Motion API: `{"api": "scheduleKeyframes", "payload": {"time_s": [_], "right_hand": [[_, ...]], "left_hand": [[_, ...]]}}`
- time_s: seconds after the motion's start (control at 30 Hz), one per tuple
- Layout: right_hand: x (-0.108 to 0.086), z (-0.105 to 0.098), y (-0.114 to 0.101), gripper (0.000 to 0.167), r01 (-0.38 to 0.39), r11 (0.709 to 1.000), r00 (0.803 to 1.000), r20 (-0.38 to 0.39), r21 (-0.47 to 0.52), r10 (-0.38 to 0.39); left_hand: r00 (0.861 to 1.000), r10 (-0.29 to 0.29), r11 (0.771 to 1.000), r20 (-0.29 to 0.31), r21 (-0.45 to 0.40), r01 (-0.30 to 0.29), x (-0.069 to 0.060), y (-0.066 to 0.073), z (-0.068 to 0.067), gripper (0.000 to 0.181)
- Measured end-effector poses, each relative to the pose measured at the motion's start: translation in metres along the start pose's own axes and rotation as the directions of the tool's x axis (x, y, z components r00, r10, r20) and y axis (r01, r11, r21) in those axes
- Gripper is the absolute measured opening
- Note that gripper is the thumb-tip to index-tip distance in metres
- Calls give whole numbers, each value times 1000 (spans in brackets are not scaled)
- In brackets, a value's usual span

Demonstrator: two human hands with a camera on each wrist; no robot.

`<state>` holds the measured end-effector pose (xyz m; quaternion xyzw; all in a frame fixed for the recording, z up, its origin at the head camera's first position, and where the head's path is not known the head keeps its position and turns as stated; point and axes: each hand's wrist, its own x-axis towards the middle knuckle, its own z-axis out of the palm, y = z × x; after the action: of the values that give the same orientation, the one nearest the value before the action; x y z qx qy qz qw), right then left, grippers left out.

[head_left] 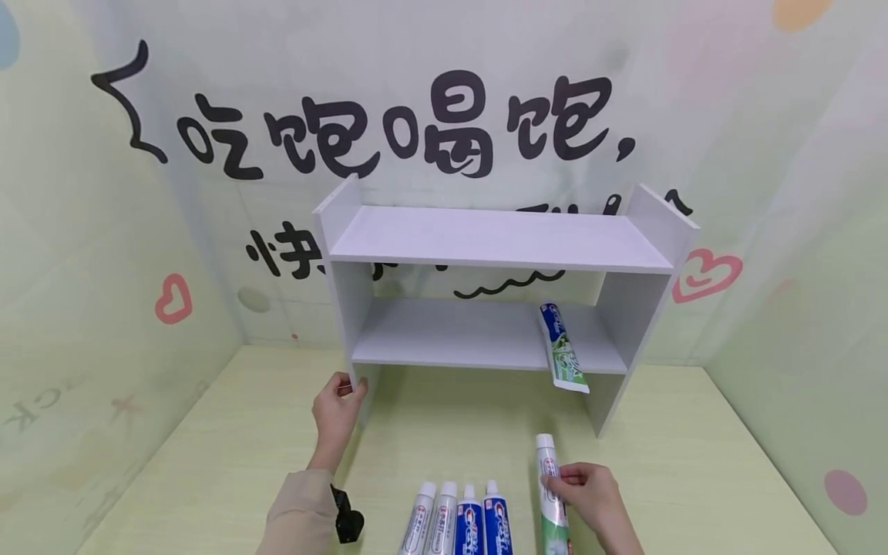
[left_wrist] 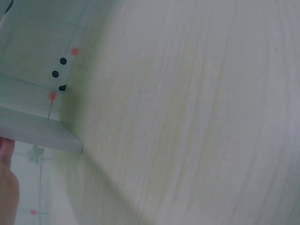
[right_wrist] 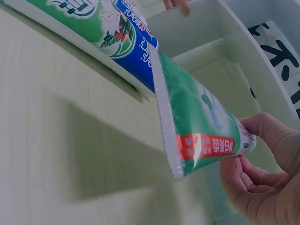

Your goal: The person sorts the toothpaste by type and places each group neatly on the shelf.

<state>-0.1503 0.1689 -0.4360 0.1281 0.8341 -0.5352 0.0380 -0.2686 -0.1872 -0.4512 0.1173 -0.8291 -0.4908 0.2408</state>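
My left hand [head_left: 336, 412] grips the lower left side panel of a white two-tier shelf [head_left: 499, 235]. In the left wrist view only part of that hand [left_wrist: 7, 187] shows, beside the panel's end [left_wrist: 47, 133]. My right hand [head_left: 593, 493] pinches a white and green toothpaste tube [head_left: 551, 493] between thumb and fingers, its white cap pointing toward the shelf. Seen by the right wrist camera, the held tube's flat green end [right_wrist: 187, 122] is tilted above the table. Another toothpaste tube [head_left: 563, 351], blue and green, lies on the shelf's lower board, its flat end jutting past the front edge.
Several toothpaste tubes lie side by side at the front: silver-white tubes [head_left: 430, 520] on the left, blue tubes [head_left: 483, 524] on the right. The pale wooden table [head_left: 229, 462] meets printed walls [head_left: 784, 154] at both sides and behind the shelf.
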Motion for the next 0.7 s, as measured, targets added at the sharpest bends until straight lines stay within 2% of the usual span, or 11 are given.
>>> {"api": "scheduleKeyframes", "payload": {"time_s": [0.7], "right_hand": [[24, -3, -10, 33, 40, 999, 999, -34, -25, -41]], "left_hand": [[1000, -7, 1000, 4, -13, 8, -1, 2, -2, 16]]}}
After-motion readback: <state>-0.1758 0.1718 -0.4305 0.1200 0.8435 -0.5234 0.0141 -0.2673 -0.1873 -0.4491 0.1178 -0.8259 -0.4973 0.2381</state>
